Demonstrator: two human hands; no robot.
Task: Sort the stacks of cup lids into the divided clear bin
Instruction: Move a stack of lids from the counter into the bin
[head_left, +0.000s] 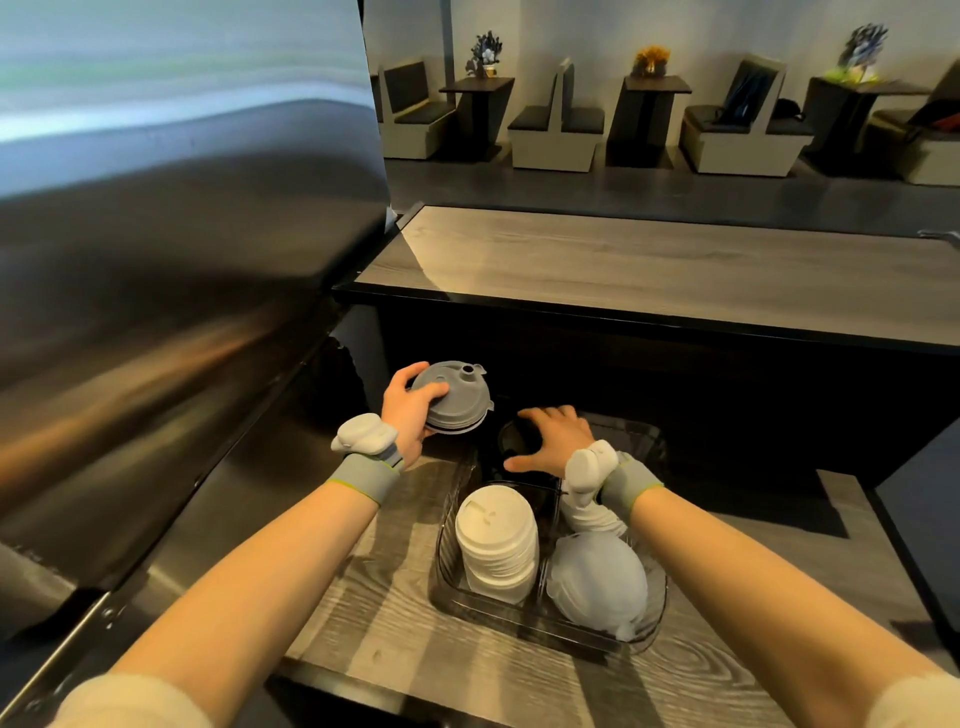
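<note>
Head view — grey lid stack (457, 400) in left hand (402, 418).

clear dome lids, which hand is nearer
Right. The right hand is over the bin beyond the clear dome lids; the left hand holds grey lids past the bin's left edge.

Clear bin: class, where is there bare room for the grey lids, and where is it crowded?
Free: far-right compartment beyond the right hand; wooden counter left of the bin. Crowded: near compartments, filled by white lids and dome lids.
</note>
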